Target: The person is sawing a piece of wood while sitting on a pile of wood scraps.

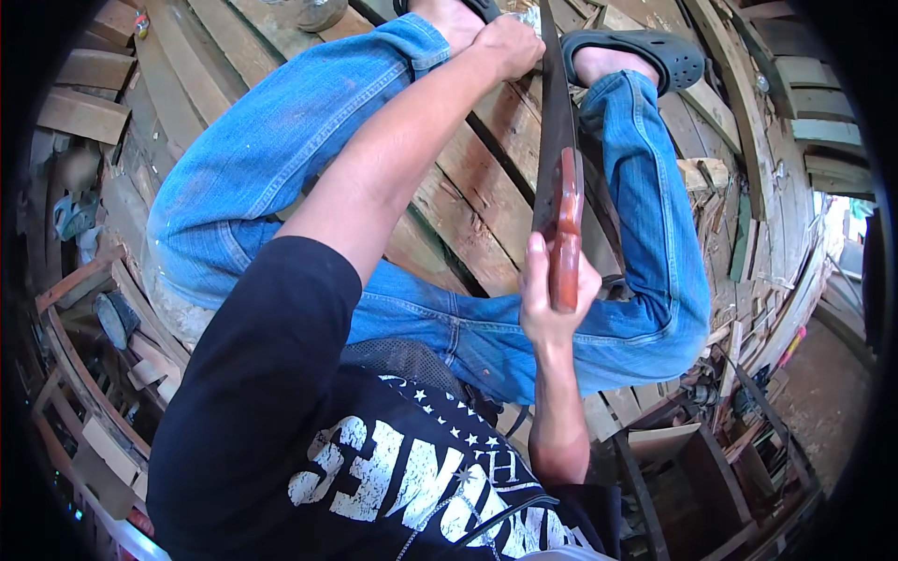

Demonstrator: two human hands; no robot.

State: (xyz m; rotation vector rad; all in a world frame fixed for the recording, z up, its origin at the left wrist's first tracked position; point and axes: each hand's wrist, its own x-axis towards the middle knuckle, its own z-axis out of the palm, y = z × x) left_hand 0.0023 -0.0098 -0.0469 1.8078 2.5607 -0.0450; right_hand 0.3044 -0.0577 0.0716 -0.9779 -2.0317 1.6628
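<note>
Only one view on my end: head cam, fisheye, looking steeply down and forward from the wearer's head, close over lap and knees, wooden planks (486, 201) beyond, dark curved rim.

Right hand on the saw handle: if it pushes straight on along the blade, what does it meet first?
Probably the left hand, which rests at the far end of the saw. The right hand points up along the blade between the knees; depth is unclear.

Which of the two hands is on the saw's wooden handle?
The right hand, nearer the body, grips the reddish-brown handle of the saw. The left hand is at the blade's far end, by the feet.
</note>
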